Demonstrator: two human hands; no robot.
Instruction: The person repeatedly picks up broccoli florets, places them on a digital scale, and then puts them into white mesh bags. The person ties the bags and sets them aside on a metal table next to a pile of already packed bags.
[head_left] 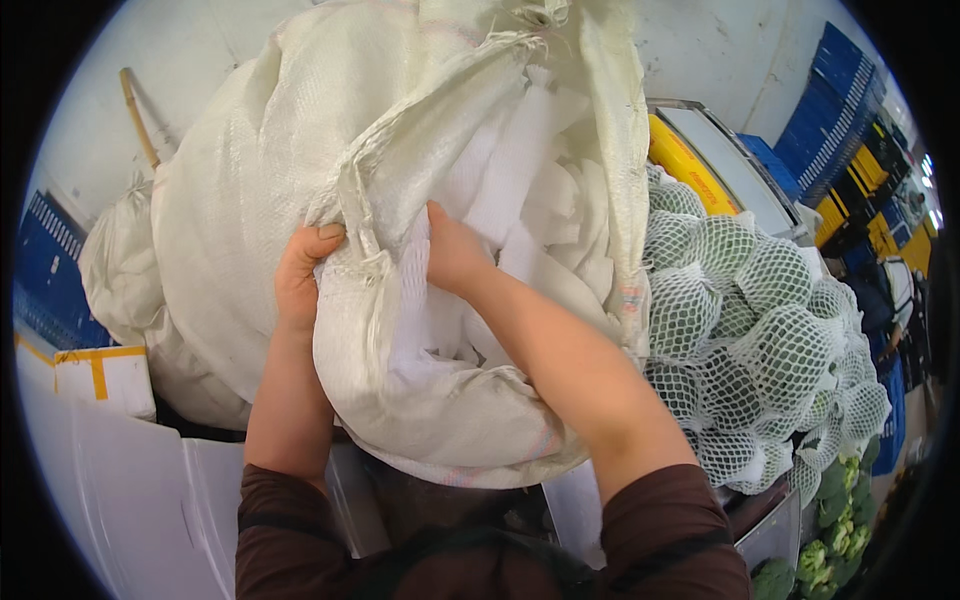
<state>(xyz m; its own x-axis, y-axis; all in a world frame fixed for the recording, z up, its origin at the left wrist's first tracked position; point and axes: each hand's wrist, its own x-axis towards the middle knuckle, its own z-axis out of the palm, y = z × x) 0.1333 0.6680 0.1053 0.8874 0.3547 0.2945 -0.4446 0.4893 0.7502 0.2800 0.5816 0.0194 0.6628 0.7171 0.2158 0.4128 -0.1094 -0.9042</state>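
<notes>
Gripping the rim of one white sack (240, 210), directly ahead, with the left hand (301, 270); reaching inside with the right hand (455, 250), cannot tell whether open or closed, among at least five white sleeves (512, 175). Rightward, over a dozen netted green vegetables (795, 345); beyond, one wooden pole (138, 115).
</notes>
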